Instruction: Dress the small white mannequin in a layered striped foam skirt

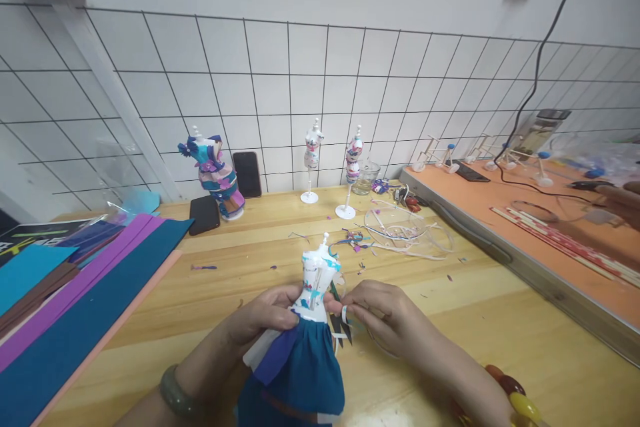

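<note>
My left hand [273,313] is closed around the waist of a small white dress form [315,273], which is spotted with blue paint. A gathered teal skirt [315,367] hangs from its waist, with a blue-purple strip [275,353] lying over the skirt near my left thumb. Close by on the right, my right hand [385,310] pinches a narrow white strip [345,313] between thumb and fingers. Dark scissors [340,330] show behind the dress form, partly hidden by it and by my hands.
Coloured crepe paper sheets [100,280] spread along the left. A decorated dress form [217,177], two phones and two small painted forms [310,160] stand at the back. Loose strips [400,227] and scraps lie right of centre. Another person's hand [620,203] is over the orange table [550,233].
</note>
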Tool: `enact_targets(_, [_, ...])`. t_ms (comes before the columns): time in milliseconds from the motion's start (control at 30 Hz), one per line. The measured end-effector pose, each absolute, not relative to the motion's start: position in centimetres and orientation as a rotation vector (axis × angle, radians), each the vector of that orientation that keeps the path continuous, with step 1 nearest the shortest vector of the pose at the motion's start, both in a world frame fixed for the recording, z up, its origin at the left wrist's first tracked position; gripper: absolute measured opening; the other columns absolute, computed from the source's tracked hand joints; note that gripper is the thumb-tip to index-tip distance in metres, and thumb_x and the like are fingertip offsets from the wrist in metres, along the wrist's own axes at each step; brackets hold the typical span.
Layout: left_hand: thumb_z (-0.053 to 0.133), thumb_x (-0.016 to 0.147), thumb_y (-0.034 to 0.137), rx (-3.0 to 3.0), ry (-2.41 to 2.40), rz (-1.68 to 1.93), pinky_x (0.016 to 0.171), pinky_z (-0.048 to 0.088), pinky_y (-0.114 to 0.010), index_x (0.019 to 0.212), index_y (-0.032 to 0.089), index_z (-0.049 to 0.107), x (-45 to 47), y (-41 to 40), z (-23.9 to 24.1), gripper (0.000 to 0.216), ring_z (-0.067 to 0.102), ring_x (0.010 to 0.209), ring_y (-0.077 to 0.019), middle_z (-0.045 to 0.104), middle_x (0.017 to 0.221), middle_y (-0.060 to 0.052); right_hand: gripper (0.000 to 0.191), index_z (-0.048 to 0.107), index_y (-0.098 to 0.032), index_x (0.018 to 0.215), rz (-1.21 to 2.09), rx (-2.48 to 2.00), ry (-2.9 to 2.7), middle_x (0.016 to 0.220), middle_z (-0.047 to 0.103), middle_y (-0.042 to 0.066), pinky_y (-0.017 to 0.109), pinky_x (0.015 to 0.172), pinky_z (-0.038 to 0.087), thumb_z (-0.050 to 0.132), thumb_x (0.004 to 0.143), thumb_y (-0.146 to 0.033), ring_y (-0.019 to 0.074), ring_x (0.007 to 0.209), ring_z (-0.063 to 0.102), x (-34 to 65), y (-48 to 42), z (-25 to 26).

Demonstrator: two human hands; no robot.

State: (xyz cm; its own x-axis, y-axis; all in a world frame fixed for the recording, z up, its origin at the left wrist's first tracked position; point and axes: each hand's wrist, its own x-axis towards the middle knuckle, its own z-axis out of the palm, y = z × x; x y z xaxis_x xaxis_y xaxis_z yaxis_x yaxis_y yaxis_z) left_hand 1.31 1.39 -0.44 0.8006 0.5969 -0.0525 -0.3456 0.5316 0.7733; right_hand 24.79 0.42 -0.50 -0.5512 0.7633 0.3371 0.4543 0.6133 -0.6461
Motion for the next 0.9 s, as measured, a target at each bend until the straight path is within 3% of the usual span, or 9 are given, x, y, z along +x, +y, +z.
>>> enact_targets(233, [0.062, 0.062, 0.016, 0.819, 0.347, 0.584, 0.085, 0.042, -0.033, 0.112, 0.009, 0.061, 1.8, 1.0, -0.2, 0.051, 0.061, 0.095, -0.0253, 0.064, 0.111, -0.013, 0.023, 0.061, -0.020, 0.102, 0.433, -0.841, -2.277, 0.086, 0.066, 0.007, 0.030, 0.069, 0.045, 0.041, 0.091, -0.019, 0.0169, 0.078, 0.058, 25.0, 0.6, -0.7])
enact_targets(433, [0.063, 0.062, 0.020, 0.816, 0.307, 0.535, 0.086, 0.041, -0.035, 0.113, 0.008, 0.059, 2.3, 0.7, -0.6, 0.053, 0.061, 0.095, -0.0261, 0.058, 0.120, -0.015, 0.027, 0.060, -0.020, 0.109, 0.414, -0.794, -2.308, 0.096, 0.067, 0.009, 0.035, 0.075, 0.047, 0.040, 0.090, -0.015, 0.0189, 0.089, 0.059, 24.9, 0.6, -0.7])
enact_targets(567, [0.065, 0.062, 0.021, 0.831, 0.344, 0.597, 0.083, 0.044, -0.033, 0.111, 0.006, 0.060, 2.2, 0.8, -0.4, 0.052, 0.059, 0.100, -0.0282, 0.062, 0.112, -0.016, 0.028, 0.060, -0.022, 0.110, 0.614, -0.913, -2.251, 0.097, 0.068, 0.008, 0.034, 0.076, 0.048, 0.039, 0.091, -0.020, 0.0181, 0.087, 0.061, 24.4, 0.2, -0.6])
enact_targets(733, [0.066, 0.064, 0.023, 0.853, 0.380, 0.605, 0.083, 0.044, -0.035, 0.110, 0.008, 0.060, 2.0, 0.9, -0.2, 0.049, 0.061, 0.096, -0.0289, 0.064, 0.107, -0.016, 0.033, 0.040, -0.022, 0.125, 1.052, -1.007, -1.954, 0.088, 0.069, 0.004, 0.035, 0.079, 0.049, 0.038, 0.092, -0.028, 0.0170, 0.088, 0.063, 23.7, -0.4, -0.9])
enact_targets(900, [0.069, 0.062, 0.024, 0.890, 0.440, 0.603, 0.081, 0.043, -0.032, 0.107, 0.011, 0.061, 2.0, 0.6, 0.1, 0.048, 0.062, 0.090, -0.0254, 0.067, 0.099, -0.012, 0.021, 0.052, -0.021, 0.103, 1.170, -0.988, -1.884, 0.091, 0.067, 0.005, 0.030, 0.075, 0.048, 0.046, 0.089, -0.035, 0.0159, 0.083, 0.062, 23.2, -0.7, -0.5])
